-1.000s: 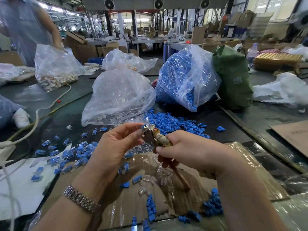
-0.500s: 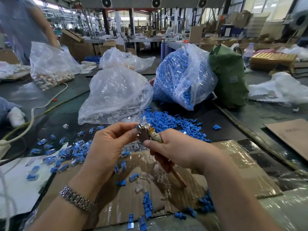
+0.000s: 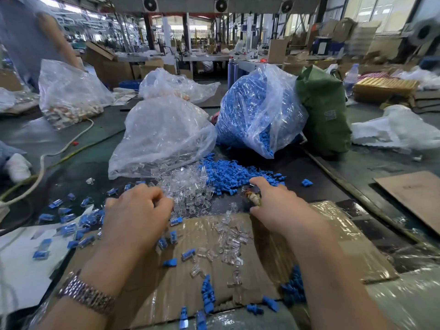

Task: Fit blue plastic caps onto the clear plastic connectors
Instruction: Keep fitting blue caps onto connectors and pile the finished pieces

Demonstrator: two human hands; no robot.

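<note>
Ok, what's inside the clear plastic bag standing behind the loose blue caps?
The clear bag is packed with blue caps, some spilling from its open lower corner. The film's folds and glare hide the far side, so anything else inside can't be seen.

Loose heap of blue plastic caps (image 3: 234,173), small and matte, spilled at the mouth of the bulging clear bag of blue caps (image 3: 252,108). Directly left of that heap and touching it, pile of clear plastic connectors (image 3: 188,186), glassy and jumbled, lying every way. Nearer the camera than the connector pile, scattered clear connectors (image 3: 229,236) lying flat and tilted, a few single blue caps (image 3: 170,262) among them. Farther left of the connector pile, capped connectors (image 3: 67,228), each a clear body with a blue end, strewn loosely on their sides. Fine detail of individual pieces blurred.
</note>
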